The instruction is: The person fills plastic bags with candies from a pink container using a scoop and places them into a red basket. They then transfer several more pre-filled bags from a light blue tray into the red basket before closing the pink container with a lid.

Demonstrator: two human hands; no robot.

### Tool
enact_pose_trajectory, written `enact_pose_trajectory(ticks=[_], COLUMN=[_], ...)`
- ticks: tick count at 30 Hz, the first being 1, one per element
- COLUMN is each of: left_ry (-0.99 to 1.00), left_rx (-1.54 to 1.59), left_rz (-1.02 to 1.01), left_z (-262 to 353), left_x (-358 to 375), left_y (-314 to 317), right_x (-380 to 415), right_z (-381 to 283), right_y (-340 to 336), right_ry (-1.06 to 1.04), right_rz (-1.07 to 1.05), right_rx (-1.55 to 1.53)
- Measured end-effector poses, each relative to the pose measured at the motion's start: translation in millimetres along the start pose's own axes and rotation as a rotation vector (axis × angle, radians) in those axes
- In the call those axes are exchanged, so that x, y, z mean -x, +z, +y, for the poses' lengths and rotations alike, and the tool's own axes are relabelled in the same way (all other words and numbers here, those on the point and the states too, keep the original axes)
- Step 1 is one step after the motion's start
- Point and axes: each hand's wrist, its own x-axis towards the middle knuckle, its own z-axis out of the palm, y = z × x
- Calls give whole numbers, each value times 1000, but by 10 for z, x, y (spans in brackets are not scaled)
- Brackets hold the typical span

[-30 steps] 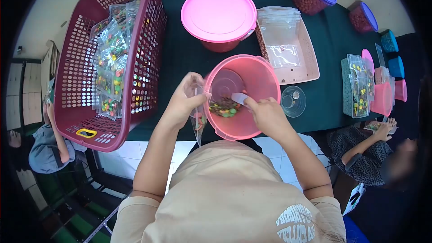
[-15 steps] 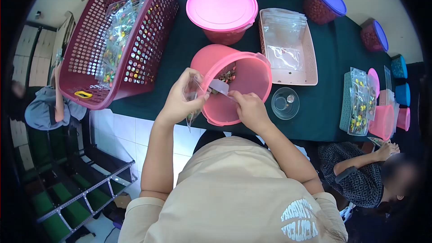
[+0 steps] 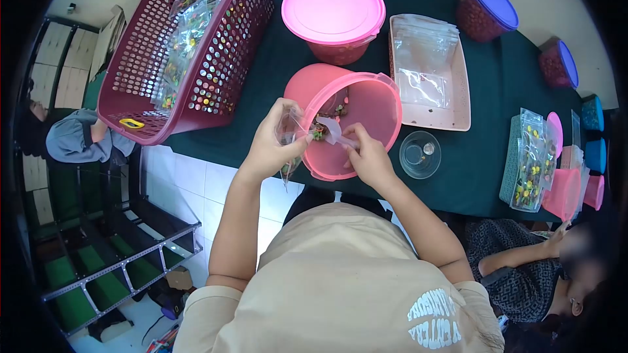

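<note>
My left hand (image 3: 267, 150) is closed around a clear plastic bag (image 3: 288, 129) with some small colourful pieces low in it. My right hand (image 3: 370, 162) grips the handle of a whitish translucent scoop (image 3: 331, 130). Small green and red pieces (image 3: 318, 134) lie at the scoop's tip, close to the bag and my left fingertips. Both hands are at the mouth of a pink tub (image 3: 383, 108), which is tilted toward me. More dark mixed pieces (image 3: 340, 108) rest inside it.
A maroon basket (image 3: 216, 85) of filled bags stands left. Behind are a pink-lidded tub (image 3: 333, 10) and a tray (image 3: 458, 108) of flat bags. A clear bowl (image 3: 420, 155) sits right of the tub. Another person (image 3: 523, 268) is at right, one more at far left.
The whole view has shifted slightly. My right fingers are more curled on the handle, and the scoop's angle has changed a little near the bag. The left hand still holds the bag.
</note>
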Motion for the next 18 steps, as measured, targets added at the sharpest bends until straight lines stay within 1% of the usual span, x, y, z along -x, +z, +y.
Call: enact_pose_trajectory(ticks=[2,3,5,6,8,9,10,12,13,16,17,18], left_ry=[-1,-2,-17,-11,-38,-43,-40,-121,-111,-39,-62,-82], left_rx=[35,30,38,37,78,92,95,161,164,169,167,163], left_rz=[-10,-13,-46,-52,-60,-74,-83,-116,-132,-118,-97,-76], left_z=[-9,-19,-53,-77,-123,-103,-109,-134,-168,-341,-383,-410], left_x=[-2,2,0,-8,-33,-47,-54,-79,-102,-215,-256,-304], left_y=[-35,-68,-146,-197,-307,-372,-443,-587,-660,-841,-883,-921], right_x=[15,9,-15,-25,-41,-53,-50,-54,-35,24,42,53], right_z=[-98,-104,-100,-137,-207,-191,-189,-216,-234,-360,-436,-464], right_y=[42,91,166,182,209,231,244,241,224,185,175,184], right_ry=[145,144,263,259,298,288,287,301,304,264,283,255], right_rz=[-73,-70,-117,-109,-41,-24,-13,66,72,147,207,228], right_rx=[-391,-397,-751,-750,-1187,-1286,-1284,-1474,-1493,-1474,-1436,-1430])
